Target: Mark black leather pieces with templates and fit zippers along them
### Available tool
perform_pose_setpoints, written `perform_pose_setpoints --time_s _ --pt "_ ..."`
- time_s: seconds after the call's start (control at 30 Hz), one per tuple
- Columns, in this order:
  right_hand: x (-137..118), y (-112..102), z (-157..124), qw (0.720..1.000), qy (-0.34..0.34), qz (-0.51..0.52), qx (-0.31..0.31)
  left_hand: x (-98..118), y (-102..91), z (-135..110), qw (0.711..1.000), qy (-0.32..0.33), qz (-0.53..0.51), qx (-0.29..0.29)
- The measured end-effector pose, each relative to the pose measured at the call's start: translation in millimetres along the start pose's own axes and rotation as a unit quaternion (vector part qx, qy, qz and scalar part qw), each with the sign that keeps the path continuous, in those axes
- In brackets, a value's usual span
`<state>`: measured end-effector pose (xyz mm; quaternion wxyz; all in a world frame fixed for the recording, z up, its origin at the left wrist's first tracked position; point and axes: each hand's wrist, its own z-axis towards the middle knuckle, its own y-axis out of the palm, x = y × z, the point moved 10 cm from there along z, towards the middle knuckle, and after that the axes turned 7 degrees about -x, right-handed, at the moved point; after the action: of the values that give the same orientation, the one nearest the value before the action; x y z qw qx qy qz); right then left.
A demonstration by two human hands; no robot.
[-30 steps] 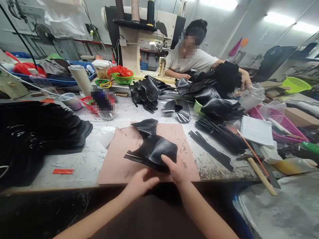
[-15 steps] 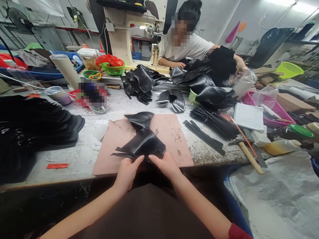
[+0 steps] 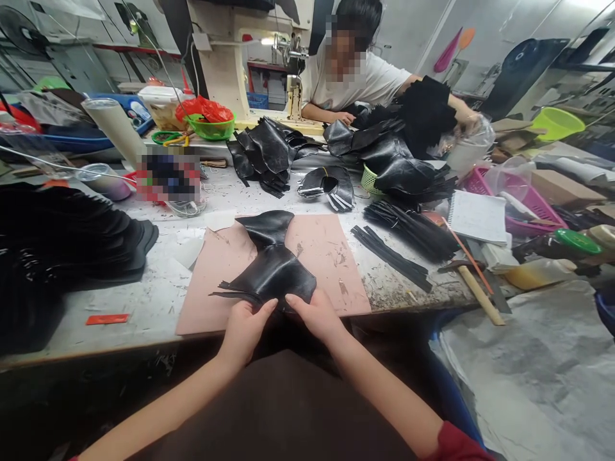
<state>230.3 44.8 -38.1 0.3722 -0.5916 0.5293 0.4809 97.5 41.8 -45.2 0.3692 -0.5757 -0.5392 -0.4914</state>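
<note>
At the lower centre of the frame, the left hand (image 3: 245, 326) had just joined the right hand (image 3: 317, 314), both pinching the near edge of the black leather (image 3: 273, 272) on the pink board (image 3: 329, 275), so the work was held two-handed

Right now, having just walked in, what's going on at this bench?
The person's left hand and right hand grip the near edge of a glossy black leather-like piece, thumbs on top, over a pink board. Black strips lie right of the board. Opposite, a co-worker leans beside a sewing machine.
</note>
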Motion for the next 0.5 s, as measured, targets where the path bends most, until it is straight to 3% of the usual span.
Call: perform_pose_setpoints --time_s 0.13,0.3,0.5 --pt "-7.1 -0.3 -0.5 0.997 -0.033 -0.069 0.006 -5.0 -0.3 -0.7 0.999 -0.006 -0.033 0.016" --pt "-21.6 0.0 -4.4 0.982 -0.072 -0.170 0.029 -16.9 1.8 -6.1 0.990 -0.085 -0.102 0.037" --pt "-18.5 -6.2 -8.3 0.976 -0.039 -0.208 0.058 -13.1 6.0 -7.6 0.991 -0.093 -0.087 0.031"
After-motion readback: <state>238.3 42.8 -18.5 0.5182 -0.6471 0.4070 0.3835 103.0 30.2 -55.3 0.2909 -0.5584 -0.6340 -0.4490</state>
